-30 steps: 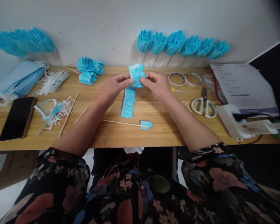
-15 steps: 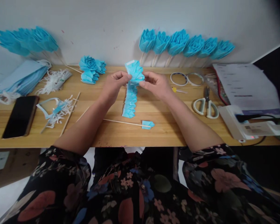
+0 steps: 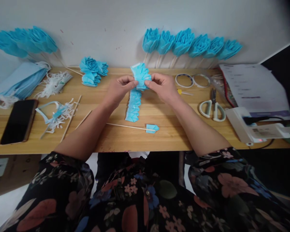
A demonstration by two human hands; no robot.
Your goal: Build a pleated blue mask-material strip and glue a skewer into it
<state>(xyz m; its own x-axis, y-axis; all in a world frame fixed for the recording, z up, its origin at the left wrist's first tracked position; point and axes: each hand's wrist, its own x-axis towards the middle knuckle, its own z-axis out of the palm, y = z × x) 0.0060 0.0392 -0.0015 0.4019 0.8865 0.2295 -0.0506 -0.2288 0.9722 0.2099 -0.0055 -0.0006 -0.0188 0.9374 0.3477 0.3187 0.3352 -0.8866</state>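
Note:
Between my hands is a pleated strip of blue fabric [image 3: 142, 74], with a pale edge at its upper left. My left hand [image 3: 122, 88] pinches its left side between thumb and fingers. On the right side, my right hand [image 3: 160, 86] grips it the same way. Below them on the table lies another blue pleated strip [image 3: 133, 108], its top end behind the held one. Nearer the table's front edge is a thin wooden stick [image 3: 127, 126], with a small pointed blue piece [image 3: 151, 128] at its right end.
Blue flowers on sticks [image 3: 183, 42] lean against the wall, with more flower heads [image 3: 90, 69] at left. Face masks [image 3: 19, 80], white ear loops [image 3: 54, 83] and a phone [image 3: 18, 122] lie left. Tape rolls [image 3: 184, 80], scissors [image 3: 212, 108] and a power strip [image 3: 244, 129] lie right.
Both thumbs have shifted on the held strip, and my right hand now grips its right edge a little higher. The strip has turned slightly. The whole view has moved a little.

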